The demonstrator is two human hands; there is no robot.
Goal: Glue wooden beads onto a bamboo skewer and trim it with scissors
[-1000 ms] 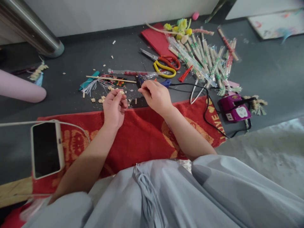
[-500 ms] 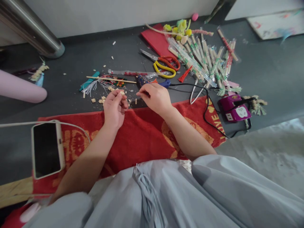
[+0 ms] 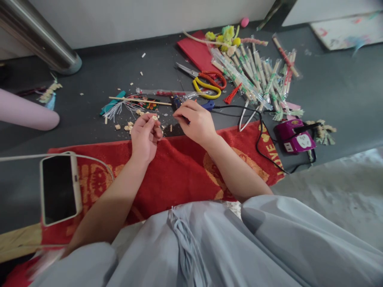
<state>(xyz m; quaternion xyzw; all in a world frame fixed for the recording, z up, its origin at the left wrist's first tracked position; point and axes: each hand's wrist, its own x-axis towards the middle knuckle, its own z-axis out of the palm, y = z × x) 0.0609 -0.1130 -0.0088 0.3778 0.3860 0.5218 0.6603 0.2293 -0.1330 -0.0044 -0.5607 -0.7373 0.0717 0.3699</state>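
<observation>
my left hand point(image 3: 145, 135) pinches a small tan bit point(image 3: 154, 118) at its fingertips, above the red towel's point(image 3: 176, 171) far edge. my right hand point(image 3: 196, 122) is curled beside it, near the blue glue gun point(image 3: 208, 105); i cannot tell what it grips.

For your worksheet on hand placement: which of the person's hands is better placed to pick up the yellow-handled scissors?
Right, probably. The right hand lies nearer the yellow-handled scissors, which sit just beyond it on the dark floor. The left hand is farther off and already pinches a small tan piece.
</observation>
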